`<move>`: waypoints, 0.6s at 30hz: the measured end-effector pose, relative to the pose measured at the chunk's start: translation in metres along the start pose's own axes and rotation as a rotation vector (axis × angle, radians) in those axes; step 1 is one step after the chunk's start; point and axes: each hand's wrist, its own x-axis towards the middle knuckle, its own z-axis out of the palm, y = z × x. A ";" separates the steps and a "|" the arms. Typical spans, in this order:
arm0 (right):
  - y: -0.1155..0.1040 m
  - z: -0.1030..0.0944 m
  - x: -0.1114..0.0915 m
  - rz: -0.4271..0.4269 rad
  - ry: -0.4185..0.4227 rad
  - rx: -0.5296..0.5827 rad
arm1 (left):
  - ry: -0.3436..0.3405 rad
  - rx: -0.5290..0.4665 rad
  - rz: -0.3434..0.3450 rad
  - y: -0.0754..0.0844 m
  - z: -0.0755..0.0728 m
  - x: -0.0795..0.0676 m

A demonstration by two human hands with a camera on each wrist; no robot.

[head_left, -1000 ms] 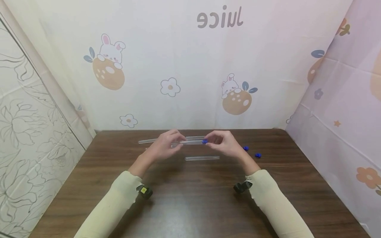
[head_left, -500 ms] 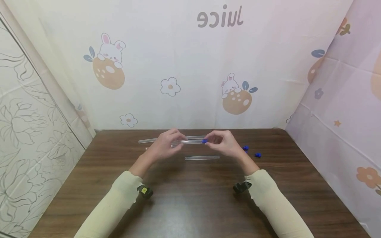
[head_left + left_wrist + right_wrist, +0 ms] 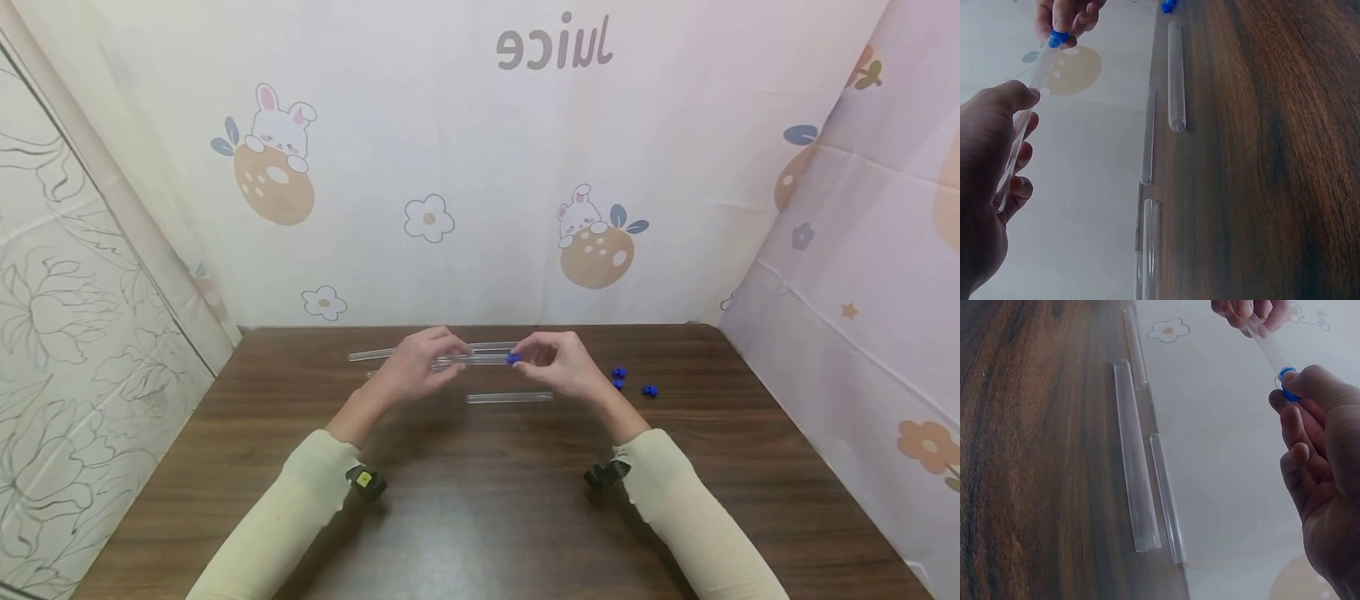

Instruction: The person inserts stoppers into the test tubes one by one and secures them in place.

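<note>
My left hand [image 3: 420, 364] grips a clear test tube [image 3: 1040, 70] above the table's far part, its thumb along one side and fingers curled on the other. The tube's rounded end lies toward the palm in the left wrist view. At the opposite end, my right hand [image 3: 561, 364] pinches a blue stopper [image 3: 1287, 383] between thumb and forefinger. This stopper sits at the tube's mouth, and some blue shows through the clear wall in the left wrist view.
Another test tube [image 3: 510, 398] lies on the wooden table [image 3: 480, 500] nearer me. Several more, including a tube [image 3: 369, 356] at left, lie along the back. Blue stoppers [image 3: 618, 372] rest right of my right hand. A printed curtain [image 3: 480, 275] hangs behind the table.
My right hand and the blue stopper have shifted slightly left, toward my left hand. A loose stopper beside the right wrist now shows more fully. My left hand stays almost still.
</note>
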 end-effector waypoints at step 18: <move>-0.004 0.004 0.002 -0.008 0.018 -0.029 | -0.001 0.052 -0.035 0.005 0.001 0.001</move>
